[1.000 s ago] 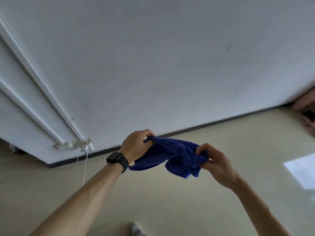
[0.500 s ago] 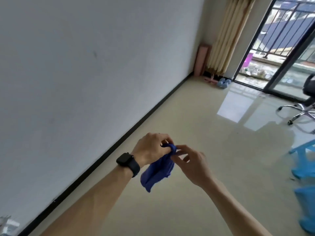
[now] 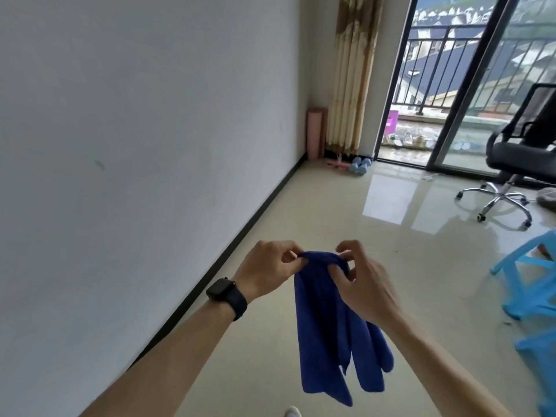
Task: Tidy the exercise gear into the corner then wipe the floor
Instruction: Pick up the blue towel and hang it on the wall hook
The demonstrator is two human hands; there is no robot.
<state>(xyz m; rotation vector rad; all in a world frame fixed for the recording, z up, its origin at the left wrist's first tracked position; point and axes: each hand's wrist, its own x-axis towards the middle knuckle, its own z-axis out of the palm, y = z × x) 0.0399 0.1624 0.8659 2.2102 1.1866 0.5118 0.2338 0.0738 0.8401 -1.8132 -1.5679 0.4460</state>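
Note:
A dark blue cloth hangs down in front of me, pinched along its top edge. My left hand, with a black watch on the wrist, grips the cloth's left top corner. My right hand grips the top just to the right of it. In the far corner a rolled pink mat stands upright against the wall. Light blue dumbbells and a pink piece of gear lie on the floor beside it. The glossy beige floor stretches between me and that corner.
A white wall with a black skirting runs along the left. A black office chair stands at the right by the glass balcony door. Blue plastic stools sit at the right edge. A curtain hangs in the corner.
My view has swung from the wall toward the room's far corner. The bunched cloth has opened out and now hangs long, held by both hands at its top.

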